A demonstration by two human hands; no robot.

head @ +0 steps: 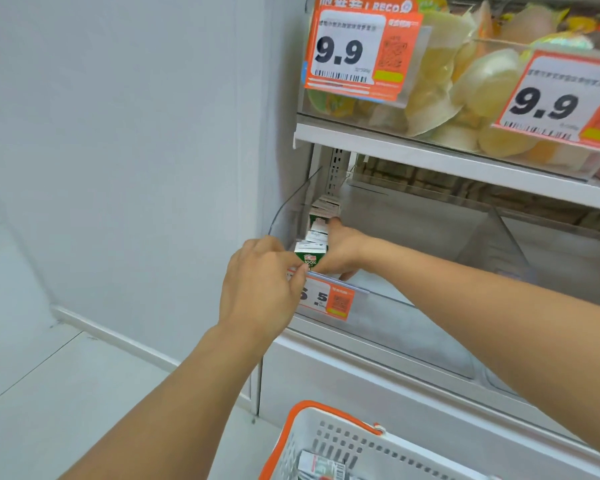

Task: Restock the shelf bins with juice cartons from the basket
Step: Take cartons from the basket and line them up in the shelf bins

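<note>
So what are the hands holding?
Both hands hold the front green juice carton: left hand pinches its front corner, right hand against its right side.

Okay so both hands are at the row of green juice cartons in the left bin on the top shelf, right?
Not quite. Both hands are at the row of green juice cartons in the left bin, but on the lower shelf; the top shelf holds jelly cups. The head view shows this.

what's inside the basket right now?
The basket holds at least one carton, lying near its bottom. The frame edge cuts off the rest, so the count is unclear.
</note>
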